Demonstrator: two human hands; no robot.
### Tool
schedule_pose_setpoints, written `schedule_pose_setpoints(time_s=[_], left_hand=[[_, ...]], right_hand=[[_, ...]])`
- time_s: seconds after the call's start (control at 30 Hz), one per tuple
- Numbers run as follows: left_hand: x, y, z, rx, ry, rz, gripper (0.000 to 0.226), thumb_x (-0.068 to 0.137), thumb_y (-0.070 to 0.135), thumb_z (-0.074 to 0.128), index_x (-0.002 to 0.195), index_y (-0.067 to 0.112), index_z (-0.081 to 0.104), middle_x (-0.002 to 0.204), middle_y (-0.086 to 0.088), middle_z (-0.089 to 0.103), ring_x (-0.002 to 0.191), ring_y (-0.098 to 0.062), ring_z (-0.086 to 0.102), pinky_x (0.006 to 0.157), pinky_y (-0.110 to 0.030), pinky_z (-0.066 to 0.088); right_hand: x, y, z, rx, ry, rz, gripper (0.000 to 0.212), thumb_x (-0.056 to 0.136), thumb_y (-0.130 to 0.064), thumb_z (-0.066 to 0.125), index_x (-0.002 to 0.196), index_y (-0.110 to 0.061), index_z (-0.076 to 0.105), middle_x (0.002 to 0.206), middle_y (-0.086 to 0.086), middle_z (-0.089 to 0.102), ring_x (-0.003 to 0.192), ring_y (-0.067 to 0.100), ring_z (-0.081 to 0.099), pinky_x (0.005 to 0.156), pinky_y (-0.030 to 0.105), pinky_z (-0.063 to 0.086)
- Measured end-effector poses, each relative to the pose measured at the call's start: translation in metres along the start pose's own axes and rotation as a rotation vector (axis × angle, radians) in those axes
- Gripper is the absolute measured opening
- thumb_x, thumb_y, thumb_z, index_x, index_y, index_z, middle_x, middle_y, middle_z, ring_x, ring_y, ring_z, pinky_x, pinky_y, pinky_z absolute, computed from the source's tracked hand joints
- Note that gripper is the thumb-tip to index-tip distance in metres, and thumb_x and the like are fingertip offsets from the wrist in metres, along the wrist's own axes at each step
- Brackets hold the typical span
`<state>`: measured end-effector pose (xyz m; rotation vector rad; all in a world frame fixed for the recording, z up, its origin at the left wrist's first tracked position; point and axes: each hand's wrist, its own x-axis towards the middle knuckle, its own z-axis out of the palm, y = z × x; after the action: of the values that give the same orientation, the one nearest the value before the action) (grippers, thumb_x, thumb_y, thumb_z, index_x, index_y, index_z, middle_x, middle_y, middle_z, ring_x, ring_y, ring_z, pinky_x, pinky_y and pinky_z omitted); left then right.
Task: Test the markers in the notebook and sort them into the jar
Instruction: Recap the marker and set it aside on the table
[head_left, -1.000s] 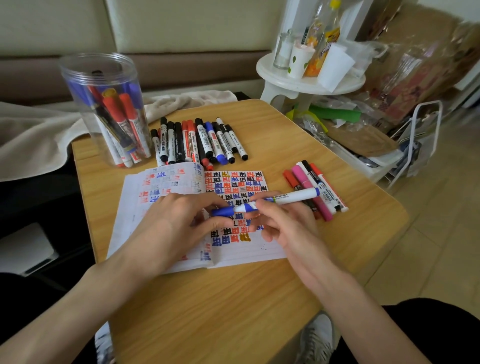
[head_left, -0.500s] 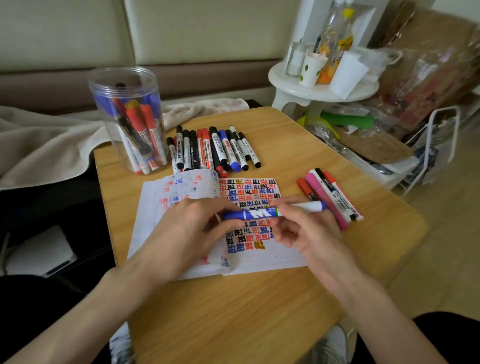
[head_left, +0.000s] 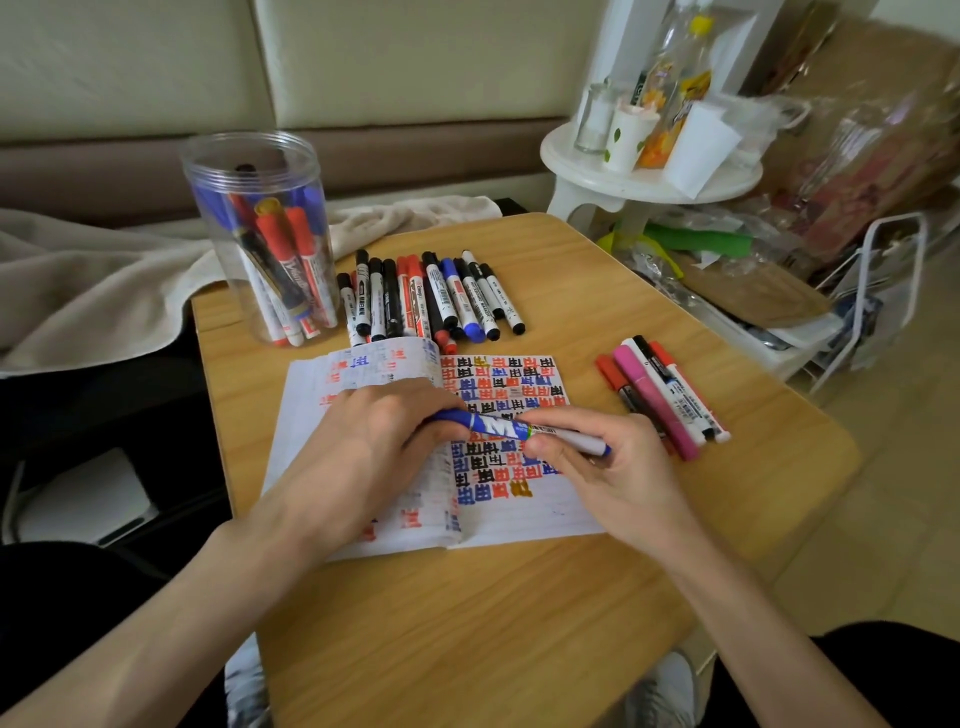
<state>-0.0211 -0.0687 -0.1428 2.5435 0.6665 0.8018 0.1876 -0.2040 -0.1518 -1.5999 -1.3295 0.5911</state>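
left grip (head_left: 374, 447) curled round blue marker (head_left: 498, 426) cap end, right grip (head_left: 613, 478) pinching barrel; likely cap work: keep ends aligned, move straight, notebook (head_left: 530, 519) just under the grips.

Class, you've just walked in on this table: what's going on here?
A person holds a blue-and-white marker in both hands above the open notebook. The left hand grips its blue end and the right hand pinches the white barrel. The clear plastic jar already holds several markers. A row of loose markers lies beyond the notebook, with a few more markers to its right.

A large white "M" stands on the blue marker (head_left: 498, 427); other print is illegibly small.
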Motion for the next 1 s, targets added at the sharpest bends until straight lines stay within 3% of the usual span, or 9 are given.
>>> schedule_pose_setpoints(time_s=[0.1,0.23,0.37,0.47,0.57,0.7,0.8,0.9,1.0], left_hand=[[0.000,0.000,0.003,-0.003,0.009,0.020,0.017,0.096,0.034,0.064,0.106,0.026,0.075,0.094,0.015,0.071,0.082,-0.006,0.062,0.072,-0.029,0.050],[0.001,-0.001,0.004,-0.016,0.043,0.030,0.012,0.094,0.025,0.071,0.105,0.024,0.077,0.092,0.014,0.072,0.081,-0.007,0.060,0.071,-0.023,0.046],[0.001,-0.002,0.004,-0.016,0.051,0.039,0.012,0.093,0.019,0.073,0.103,0.022,0.078,0.089,0.012,0.072,0.079,-0.008,0.060,0.071,-0.024,0.046],[0.001,-0.003,0.003,-0.015,0.036,0.050,0.013,0.094,0.022,0.070,0.104,0.022,0.077,0.090,0.013,0.071,0.081,-0.007,0.059,0.072,-0.020,0.045],[0.006,-0.006,0.000,-0.040,0.008,0.023,0.017,0.095,0.030,0.066,0.109,0.026,0.075,0.099,0.017,0.071,0.089,-0.003,0.060,0.079,-0.017,0.046],[0.014,-0.002,0.005,-0.053,0.052,-0.014,0.036,0.092,0.033,0.068,0.128,0.028,0.066,0.107,0.022,0.062,0.083,0.009,0.058,0.072,-0.010,0.045],[0.016,0.000,0.011,-0.037,0.058,-0.040,0.060,0.090,0.041,0.068,0.146,0.031,0.050,0.126,0.021,0.051,0.092,0.008,0.058,0.078,-0.015,0.051],[0.017,0.002,0.011,-0.028,0.072,-0.040,0.052,0.091,0.044,0.065,0.140,0.028,0.056,0.132,0.015,0.052,0.098,-0.001,0.060,0.080,-0.031,0.059],[0.016,0.010,0.014,-0.024,0.066,-0.031,0.045,0.095,0.043,0.062,0.137,0.028,0.059,0.127,0.014,0.054,0.083,0.002,0.059,0.077,-0.028,0.057]], right_hand=[[0.000,0.000,0.000,-0.017,0.022,-0.012,0.025,0.089,-0.037,0.072,0.114,-0.037,0.075,0.111,-0.017,0.077,0.102,0.006,0.075,0.089,0.039,0.063],[-0.002,0.000,0.004,-0.023,0.060,-0.048,0.025,0.090,-0.029,0.072,0.114,-0.032,0.074,0.110,-0.021,0.076,0.099,0.002,0.074,0.084,0.030,0.063],[-0.004,0.004,0.008,-0.028,0.068,-0.045,0.024,0.094,-0.019,0.075,0.116,-0.029,0.076,0.112,-0.018,0.076,0.102,0.002,0.073,0.086,0.029,0.062],[-0.003,0.004,0.010,-0.042,0.063,-0.045,0.024,0.094,-0.018,0.075,0.114,-0.032,0.075,0.110,-0.019,0.076,0.101,0.002,0.073,0.085,0.028,0.062],[0.000,0.001,0.006,-0.057,-0.010,-0.036,0.019,0.096,-0.021,0.073,0.114,-0.019,0.074,0.104,-0.013,0.077,0.098,0.003,0.074,0.081,0.025,0.062],[0.005,-0.003,-0.003,-0.211,-0.002,-0.091,0.013,0.092,-0.019,0.079,0.104,-0.019,0.073,0.092,-0.019,0.071,0.091,-0.002,0.067,0.077,0.011,0.050],[0.009,0.009,-0.011,-0.383,0.183,-0.064,0.014,0.087,-0.026,0.083,0.097,-0.019,0.076,0.094,-0.014,0.069,0.095,0.003,0.061,0.086,0.027,0.050],[0.012,0.023,-0.019,-0.573,0.412,0.046,0.019,0.084,-0.031,0.084,0.094,-0.017,0.074,0.106,-0.003,0.071,0.114,0.018,0.060,0.103,0.040,0.047],[0.013,0.029,-0.023,-0.744,0.490,0.134,0.029,0.080,-0.034,0.083,0.100,-0.014,0.076,0.110,0.004,0.069,0.112,0.024,0.054,0.098,0.047,0.050]])
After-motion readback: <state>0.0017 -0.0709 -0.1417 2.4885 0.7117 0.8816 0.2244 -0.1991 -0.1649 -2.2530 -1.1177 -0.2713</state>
